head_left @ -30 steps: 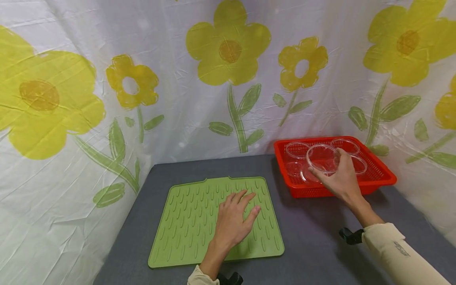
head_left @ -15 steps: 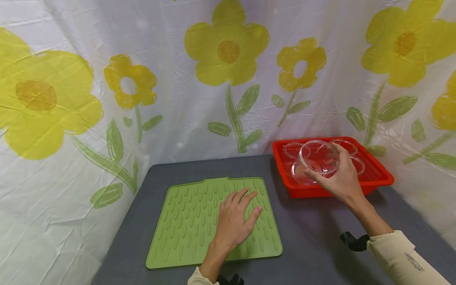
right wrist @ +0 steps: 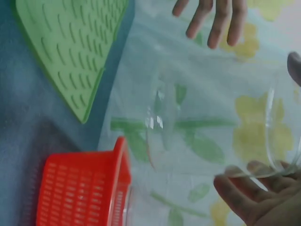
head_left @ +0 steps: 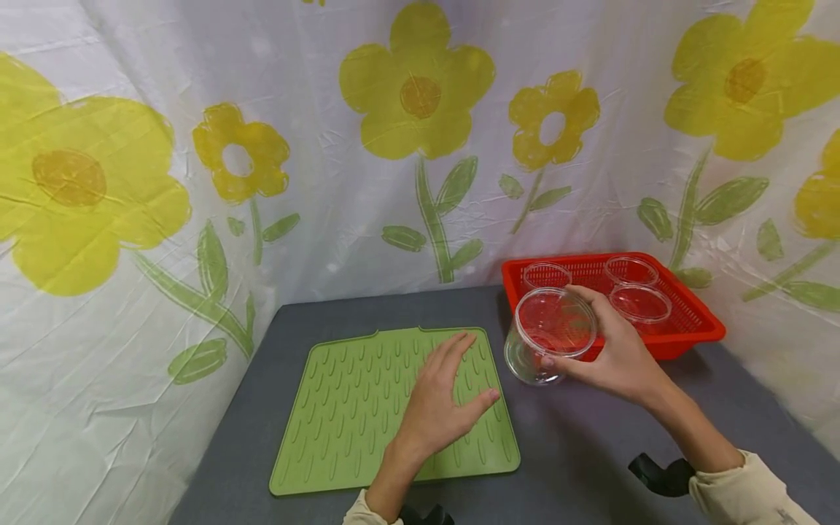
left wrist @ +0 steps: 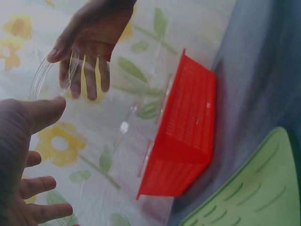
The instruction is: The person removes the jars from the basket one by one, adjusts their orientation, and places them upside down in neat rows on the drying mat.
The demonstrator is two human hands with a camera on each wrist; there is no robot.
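Observation:
My right hand (head_left: 617, 354) grips a clear round container (head_left: 554, 324) near its rim, thumb on the near side and fingers on the far side. The container is tilted and hangs in front of the red basket's left end, above the dark table. In the right wrist view its see-through wall (right wrist: 202, 146) stretches away from the fingers. My left hand (head_left: 436, 405) hovers over the green mat, fingers extended and thumb spread apart, holding nothing. The left wrist view has this hand at the left (left wrist: 23, 141), close to the container but with a gap visible in the head view.
A red slotted basket (head_left: 689, 339) stands at the back right, with several clear round containers (head_left: 639, 302) inside. The green ridged mat (head_left: 361, 415) lies flat on the dark grey table (head_left: 230, 467). A flowered curtain (head_left: 315, 219) hangs behind.
My right hand has brought the container out of the basket, leftward and toward me. My left hand has shifted slightly, its thumb spreading wider.

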